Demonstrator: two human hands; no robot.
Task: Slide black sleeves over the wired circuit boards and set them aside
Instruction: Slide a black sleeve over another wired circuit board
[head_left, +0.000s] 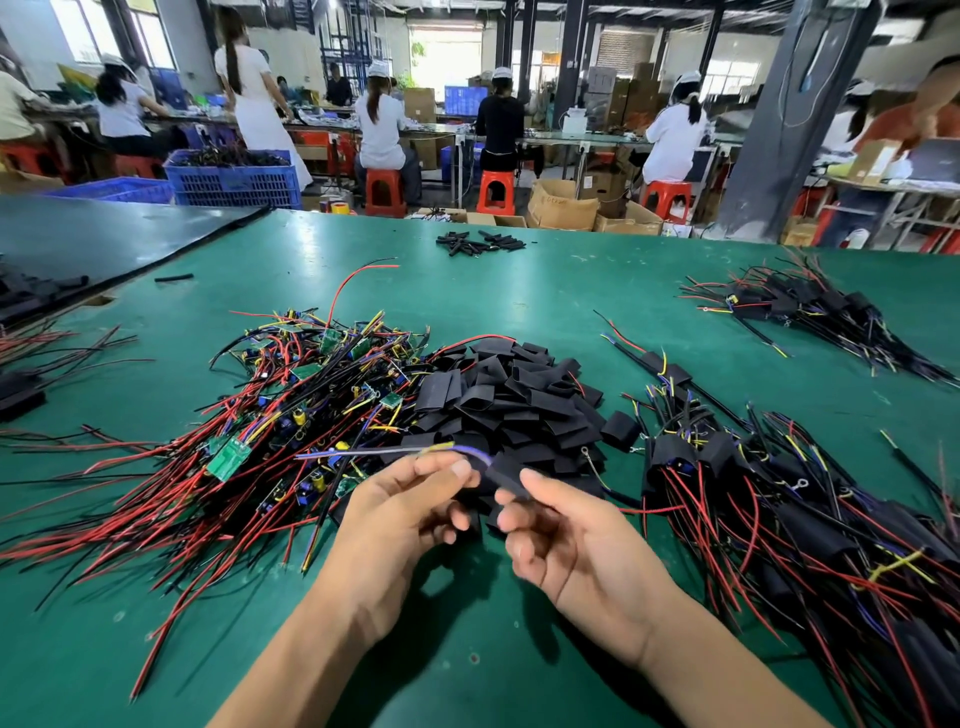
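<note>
My left hand (410, 512) pinches the thin purple and yellow wires (457, 451) of one board, which is blurred and mostly hidden. My right hand (558, 535) holds a black sleeve (506, 475) by its edge, right beside the left fingertips. Just beyond my hands lies a heap of loose black sleeves (509, 400). A tangle of bare green circuit boards (291, 415) with red and black wires is on the left. Sleeved boards (810, 519) are piled to the right.
The green table (467, 649) carries a second pile of sleeved boards (810, 312) at the far right and small black tubes (480, 243) at the far edge. A dark mat (93, 239) covers the left corner. People sit at benches behind.
</note>
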